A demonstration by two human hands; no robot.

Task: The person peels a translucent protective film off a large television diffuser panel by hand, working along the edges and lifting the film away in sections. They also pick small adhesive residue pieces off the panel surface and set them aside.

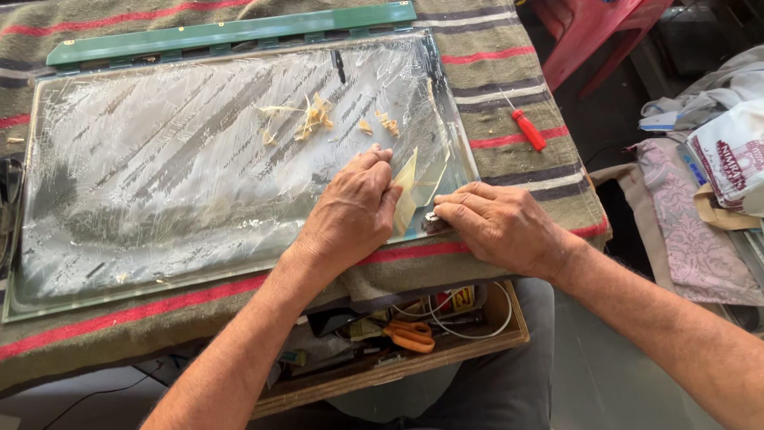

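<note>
A counter [509, 103] covered with a striped brown, red and grey blanket carries a big flat sheet of glass [159, 191] smeared with white streaks, and a long green metal strip [231, 33] lies along its far edge. At the near right corner of the glass, the left hand [350, 215] pinches a thin yellowish strip of film [407, 191], while the right hand [501, 227] presses a small metal scraper [432, 216] flat onto the glass. A small red-handled screwdriver [527, 127] rests on the blanket to the right, and orange-handled scissors [410, 334] sit in the open wooden drawer [477, 342] below.
</note>
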